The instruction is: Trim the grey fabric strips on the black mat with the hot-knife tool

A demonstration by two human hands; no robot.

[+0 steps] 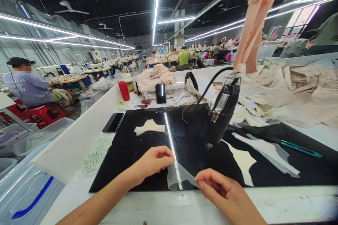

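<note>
My left hand and my right hand pinch the two sides of a small clear film piece at the near edge of a glossy black mat. A small cream fabric stack lies farther back on the mat. A black hand-held tool with a cable stands upright on the mat just right of centre. Cream cut shapes and translucent pieces lie flat to the right.
A black phone, a red bottle, a white basket of fabric and a teal-handled tool surround the mat. Fabric heaps fill the right. Peach straps hang overhead. People sit at sewing machines beyond.
</note>
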